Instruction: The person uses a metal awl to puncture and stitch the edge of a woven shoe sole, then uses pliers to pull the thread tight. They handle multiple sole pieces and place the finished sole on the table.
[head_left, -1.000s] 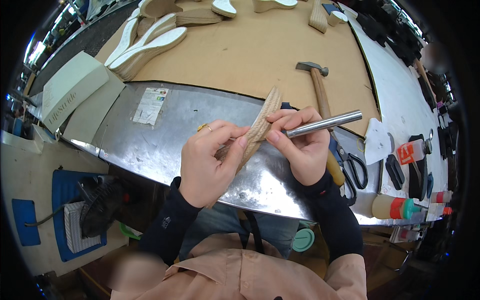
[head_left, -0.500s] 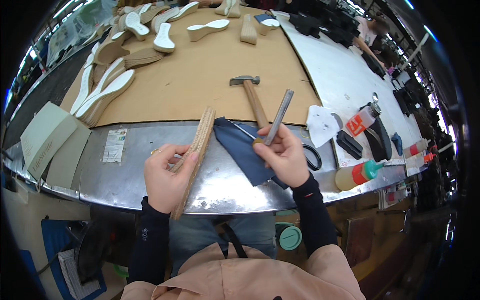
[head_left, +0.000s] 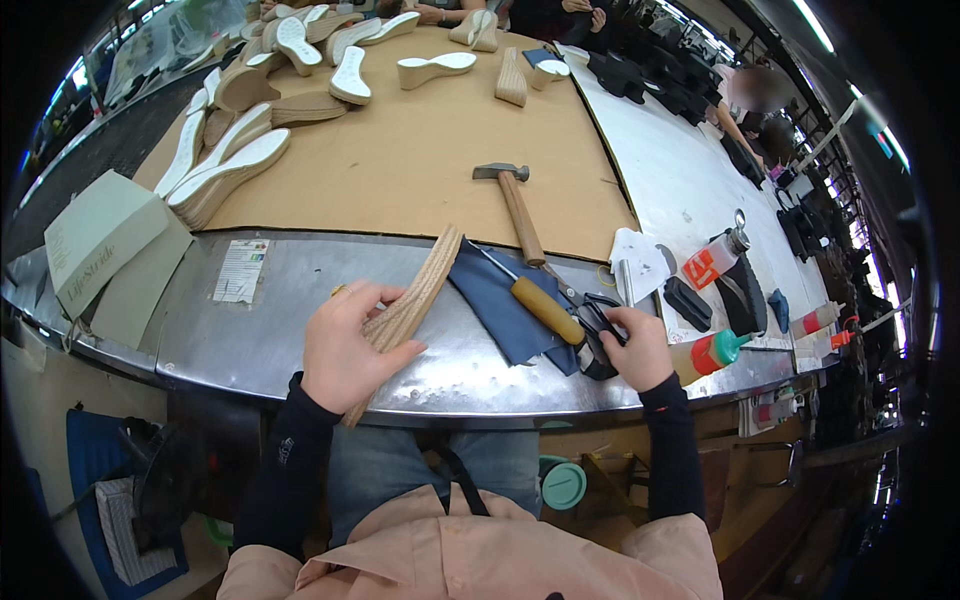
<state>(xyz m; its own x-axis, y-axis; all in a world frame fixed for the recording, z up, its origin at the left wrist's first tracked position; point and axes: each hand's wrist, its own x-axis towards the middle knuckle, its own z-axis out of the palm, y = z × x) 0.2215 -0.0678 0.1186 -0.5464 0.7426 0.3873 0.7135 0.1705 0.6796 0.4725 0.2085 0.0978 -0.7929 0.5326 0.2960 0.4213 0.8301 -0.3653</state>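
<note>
Near the frame's centre, the left hand (head_left: 350,345) grips a ribbed tan wedge sole (head_left: 412,308), thumb on its near face and fingers curled over the far edge. The sole's long axis runs diagonally, its upper end pointing toward the upper right, its lower end toward the lower left over the metal table edge (head_left: 250,340). To the right, the right hand (head_left: 638,345) closes its fingers around black scissors (head_left: 598,325), beside a yellow-handled tool (head_left: 545,308) lying on blue cloth (head_left: 500,300)
</note>
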